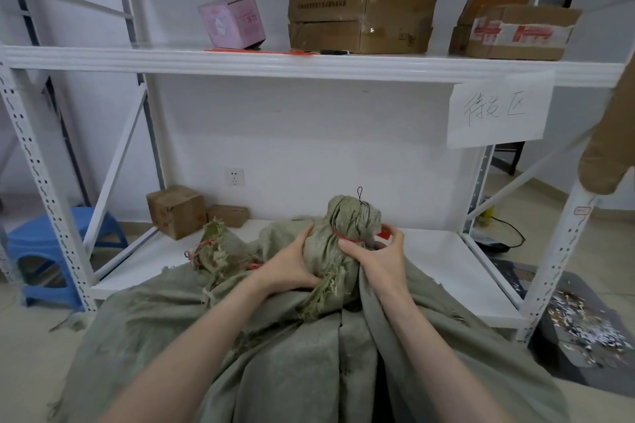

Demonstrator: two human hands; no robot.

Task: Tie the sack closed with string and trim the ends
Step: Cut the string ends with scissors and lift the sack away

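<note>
Sack neck is standing bunched before the lower shelf; the left hand is gripping it, holding gathers tight, while the right hand is pinching red string wound round it.

Lower shelf carries 2 cardboard boxes (back left) and sack

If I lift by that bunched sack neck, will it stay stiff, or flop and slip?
Probably floppy: the sack cloth drapes in loose folds below the bunched neck. It may slip open, since the red string looks only wound round, the right hand pinching it. The frayed edge suggests threads could pull loose.
</note>
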